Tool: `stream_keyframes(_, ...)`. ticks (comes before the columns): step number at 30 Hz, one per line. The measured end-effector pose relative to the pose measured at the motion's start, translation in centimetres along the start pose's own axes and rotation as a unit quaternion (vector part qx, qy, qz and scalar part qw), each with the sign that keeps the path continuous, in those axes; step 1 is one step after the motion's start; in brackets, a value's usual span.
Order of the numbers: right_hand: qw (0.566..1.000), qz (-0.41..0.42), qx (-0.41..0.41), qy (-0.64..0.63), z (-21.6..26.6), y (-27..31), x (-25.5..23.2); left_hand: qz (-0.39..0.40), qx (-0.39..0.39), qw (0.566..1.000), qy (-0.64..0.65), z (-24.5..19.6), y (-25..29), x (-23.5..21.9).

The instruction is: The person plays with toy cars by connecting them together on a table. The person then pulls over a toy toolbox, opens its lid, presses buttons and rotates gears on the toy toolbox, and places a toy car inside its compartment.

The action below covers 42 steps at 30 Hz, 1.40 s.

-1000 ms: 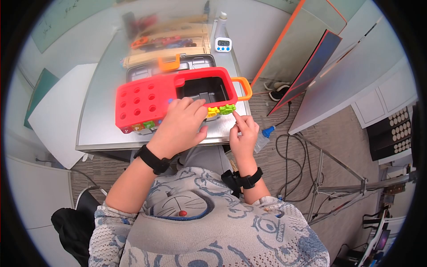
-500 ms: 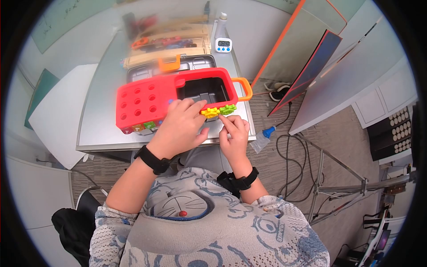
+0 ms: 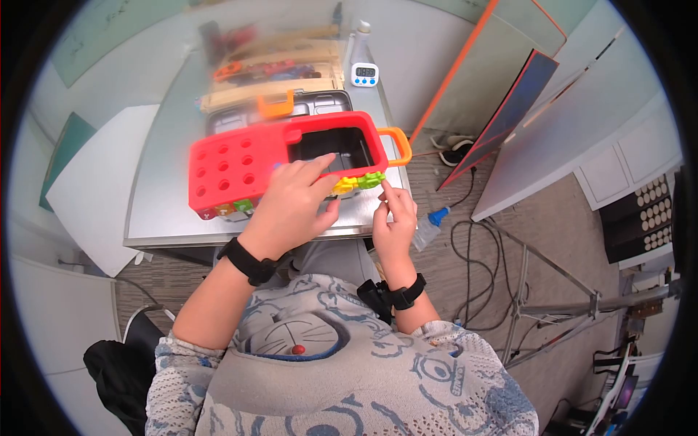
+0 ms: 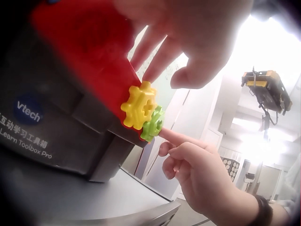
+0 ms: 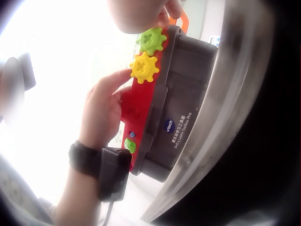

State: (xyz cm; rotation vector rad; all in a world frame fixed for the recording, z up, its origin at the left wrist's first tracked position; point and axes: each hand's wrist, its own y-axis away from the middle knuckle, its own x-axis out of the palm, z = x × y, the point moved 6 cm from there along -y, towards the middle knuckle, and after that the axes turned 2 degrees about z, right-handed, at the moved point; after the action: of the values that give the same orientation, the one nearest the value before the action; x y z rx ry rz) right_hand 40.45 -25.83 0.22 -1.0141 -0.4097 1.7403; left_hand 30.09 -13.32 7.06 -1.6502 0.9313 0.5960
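Note:
A toy toolbox with a red top [image 3: 254, 138] and a dark grey body [image 5: 176, 94] stands on the table. On its near edge sit a yellow gear [image 4: 139, 106] and, beside it, a green gear [image 4: 153, 124]. My left hand [image 3: 291, 200] lies over the red top with fingers spread, the fingertips by the opening and the yellow gear, the thumb held apart. My right hand [image 3: 395, 229] is at the right end; its extended index finger touches the green gear's rim [image 3: 371, 180], while the other fingers bend loosely.
An orange handle [image 3: 396, 145] sticks out at the toolbox's right. Behind lie a grey tray [image 3: 327, 102] and wooden racks [image 3: 273, 83] with toys. A white timer [image 3: 365, 73] and a bottle [image 3: 361, 42] stand at the table's back right.
My right hand has gone left from the green gear to below the yellow one, then back right to the green. My left fingers have spread and shifted slightly.

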Motion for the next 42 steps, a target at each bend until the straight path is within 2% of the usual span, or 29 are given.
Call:
stream_keyframes(5,1.000,0.012,-0.003,-0.022,0.9,-0.6,-0.1,0.050,0.012,0.998,-0.029,-0.3,-0.1,0.3)
stream_keyframes(7,0.999,0.019,-0.027,0.010,1.2,-0.9,-0.1,0.072,0.010,0.996,-0.057,-0.4,-0.1,0.4)
stream_keyframes(10,0.999,0.036,-0.016,0.015,1.4,-1.0,-0.2,0.079,0.009,0.995,-0.058,-0.4,-0.1,0.6)
stream_keyframes(26,0.998,0.042,-0.020,0.040,1.1,-0.5,0.3,0.058,0.013,0.997,-0.041,-0.3,0.1,0.4)
stream_keyframes(28,0.998,0.050,0.029,0.027,0.4,-0.4,0.2,0.054,0.008,0.998,-0.036,-0.3,0.1,0.4)
stream_keyframes(42,0.999,0.030,-0.012,0.017,-0.4,0.9,0.4,0.062,0.014,0.997,-0.043,-0.4,0.1,0.4)
